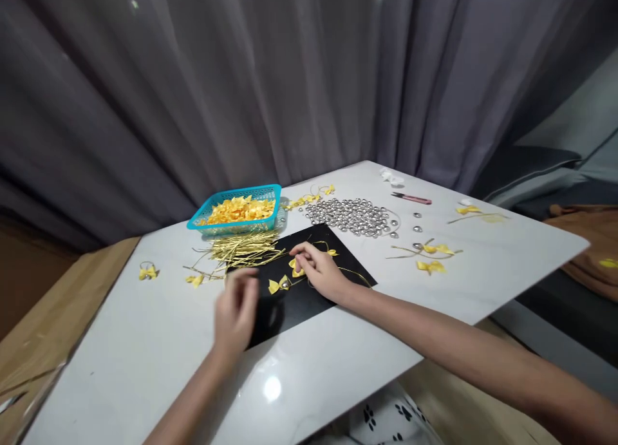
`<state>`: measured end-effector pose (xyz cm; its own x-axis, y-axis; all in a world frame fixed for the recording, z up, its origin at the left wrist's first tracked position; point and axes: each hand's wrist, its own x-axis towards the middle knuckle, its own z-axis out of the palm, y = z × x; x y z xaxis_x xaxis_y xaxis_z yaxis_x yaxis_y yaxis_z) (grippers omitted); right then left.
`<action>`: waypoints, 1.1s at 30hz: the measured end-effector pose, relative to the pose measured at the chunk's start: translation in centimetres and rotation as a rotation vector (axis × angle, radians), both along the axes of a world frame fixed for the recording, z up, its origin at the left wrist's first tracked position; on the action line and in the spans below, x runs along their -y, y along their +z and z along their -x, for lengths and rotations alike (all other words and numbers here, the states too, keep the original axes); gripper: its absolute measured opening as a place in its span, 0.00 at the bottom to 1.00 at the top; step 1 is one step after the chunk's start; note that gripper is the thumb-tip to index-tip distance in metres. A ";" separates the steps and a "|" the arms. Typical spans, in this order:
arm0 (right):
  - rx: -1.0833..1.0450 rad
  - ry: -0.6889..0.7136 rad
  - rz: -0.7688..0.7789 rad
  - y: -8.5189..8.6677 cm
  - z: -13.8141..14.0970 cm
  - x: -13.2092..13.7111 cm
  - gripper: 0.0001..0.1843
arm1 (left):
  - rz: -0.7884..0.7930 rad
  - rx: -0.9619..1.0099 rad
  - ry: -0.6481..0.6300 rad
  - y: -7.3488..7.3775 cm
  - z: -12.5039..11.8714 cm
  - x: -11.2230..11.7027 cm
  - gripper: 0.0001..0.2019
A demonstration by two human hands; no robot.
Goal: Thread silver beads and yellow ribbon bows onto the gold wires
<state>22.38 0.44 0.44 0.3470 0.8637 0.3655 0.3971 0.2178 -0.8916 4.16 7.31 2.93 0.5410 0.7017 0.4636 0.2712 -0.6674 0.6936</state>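
Observation:
A black mat (338,258) lies on the white table (145,342). My right hand (318,268) rests on the mat with its fingers pinched on a small yellow ribbon bow (294,266). A second yellow bow with a silver bead (279,284) lies just left of it on the mat. My left hand (236,313) hovers over the mat's left edge, blurred by motion, fingers curled and apparently holding nothing. A bundle of gold wire ties (241,248) lies just beyond the left hand.
A turquoise basket (263,192) full of yellow bows stands at the back. Beside it lies a heap of silver beads (352,214). Finished bows (432,257) lie to the right, small pink snips (412,198) further back. Loose bows (147,272) lie at left. Grey curtains hang behind.

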 end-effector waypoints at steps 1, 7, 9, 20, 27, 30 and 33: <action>-0.021 0.005 0.006 0.0 0.0 0.0 0.08 | -0.030 -0.076 -0.072 -0.4 -0.5 0.1 0.13; -0.049 0.027 0.026 -0.2 0.2 0.0 0.07 | -0.048 -0.330 -0.213 -1.4 -3.2 0.0 0.08; -0.039 0.014 0.021 -0.2 0.3 0.1 0.07 | 0.009 -0.270 -0.209 -1.6 -3.4 -0.4 0.07; 0.450 0.033 -0.064 0.6 0.6 1.0 0.13 | 0.940 0.280 -0.075 -1.6 -2.9 -1.0 0.17; 0.568 -0.025 -0.040 1.0 0.8 1.4 0.08 | 1.271 0.444 0.019 -0.3 -3.2 0.2 0.09; 0.618 -0.026 -0.144 1.0 0.6 1.5 0.08 | 1.273 0.491 0.028 -0.4 -3.3 0.2 0.06; 0.637 -0.018 -0.141 1.0 0.6 1.6 0.09 | 1.273 0.488 0.045 -0.3 -3.3 0.2 0.05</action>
